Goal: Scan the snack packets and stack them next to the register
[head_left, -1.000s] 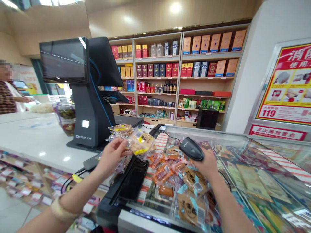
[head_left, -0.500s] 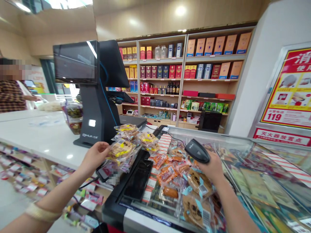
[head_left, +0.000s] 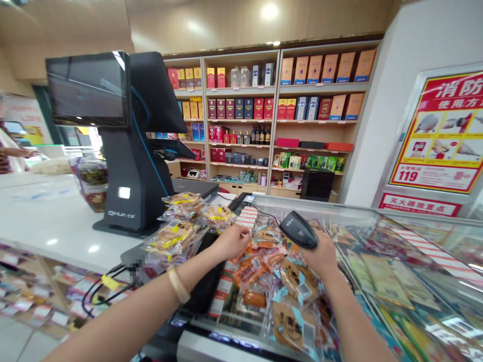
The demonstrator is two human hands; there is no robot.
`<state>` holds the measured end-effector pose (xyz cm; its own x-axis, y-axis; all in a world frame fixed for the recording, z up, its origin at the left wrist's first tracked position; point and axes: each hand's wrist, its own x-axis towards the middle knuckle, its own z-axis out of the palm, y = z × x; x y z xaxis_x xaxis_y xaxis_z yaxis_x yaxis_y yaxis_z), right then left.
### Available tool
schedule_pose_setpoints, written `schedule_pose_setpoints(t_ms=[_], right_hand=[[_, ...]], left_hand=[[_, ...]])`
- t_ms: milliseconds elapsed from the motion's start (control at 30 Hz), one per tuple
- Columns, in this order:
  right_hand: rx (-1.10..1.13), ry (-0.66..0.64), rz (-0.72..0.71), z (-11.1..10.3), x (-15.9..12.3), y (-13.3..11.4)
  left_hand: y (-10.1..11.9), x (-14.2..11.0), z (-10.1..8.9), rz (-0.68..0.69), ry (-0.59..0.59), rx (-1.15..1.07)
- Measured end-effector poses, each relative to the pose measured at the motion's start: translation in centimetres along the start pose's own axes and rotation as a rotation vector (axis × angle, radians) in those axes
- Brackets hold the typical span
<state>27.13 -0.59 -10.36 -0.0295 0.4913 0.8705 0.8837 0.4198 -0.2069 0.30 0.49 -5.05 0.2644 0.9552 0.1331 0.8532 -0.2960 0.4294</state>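
My right hand (head_left: 320,254) is wrapped around a black barcode scanner (head_left: 298,230), held above a pile of packaged snacks. Curled at the far left edge of that pile is my left hand (head_left: 232,241); its fingertips are by the orange snack packets (head_left: 249,269), and whatever they hold, if anything, is hidden. Flat clear packets with brown round contents (head_left: 296,322) lie nearer me, below the scanner. A small packaged sausage (head_left: 254,298) is left of them. Several flat packets with yellow labels (head_left: 175,236) are stacked left of my left hand. My left forearm partly covers a black phone (head_left: 206,296).
A black point-of-sale terminal (head_left: 126,166) stands on the white counter (head_left: 49,216) at left, beside a jar (head_left: 92,183). The snacks lie on a glass-topped case (head_left: 381,216). Cables (head_left: 88,296) hang at its left. Shelves of boxed goods (head_left: 237,108) line the back. A person's hand (head_left: 18,152) shows far left.
My left hand has moved right, from the yellow-labelled stack to the orange packets. The scanner stays in my right hand over the pile. The view has turned slightly right.
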Motion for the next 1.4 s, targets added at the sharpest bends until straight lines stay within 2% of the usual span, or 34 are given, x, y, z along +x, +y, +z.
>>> schedule_pose_setpoints(t_ms=[133,233,400,567,700,800,1000,1133,1267,1400], right_hand=[[-0.005,-0.014,0.008,-0.1,0.1,-0.2],[0.006,-0.022,0.015,-0.1,0.1,-0.4],[-0.013,-0.037,0.019,0.0,0.1,-0.3],[-0.026,-0.101,0.004,0.2,0.0,0.1],[-0.018,-0.168,0.024,0.0,0.1,-0.1],[-0.002,-0.231,0.022,-0.3,0.3,-0.6],[0.028,-0.313,-0.003,-0.5,0.4,-1.0],[0.040,-0.259,0.017,-0.2,0.1,-0.7],[0.013,-0.187,-0.009,0.0,0.0,-0.4],[0.003,-0.193,-0.035,0.0,-0.1,-0.5]], left_hand=[[1.2,5.1,3.0,-0.151,-0.058,0.061],[1.0,7.3,4.4,-0.264,-0.058,0.070],[0.6,8.5,5.6,-0.349,0.009,-0.055],[0.7,7.8,5.5,-0.209,0.162,-0.370],[1.0,6.7,3.9,-0.078,0.305,-0.624],[0.9,5.9,2.2,-0.005,0.366,-0.751],[0.9,4.3,0.3,0.049,0.407,-0.874],[0.8,2.4,-0.8,0.047,0.417,-0.969],[-1.2,-1.1,-3.8,-0.013,0.454,-1.075],[-5.4,-5.8,-8.2,-0.183,0.554,-1.026]])
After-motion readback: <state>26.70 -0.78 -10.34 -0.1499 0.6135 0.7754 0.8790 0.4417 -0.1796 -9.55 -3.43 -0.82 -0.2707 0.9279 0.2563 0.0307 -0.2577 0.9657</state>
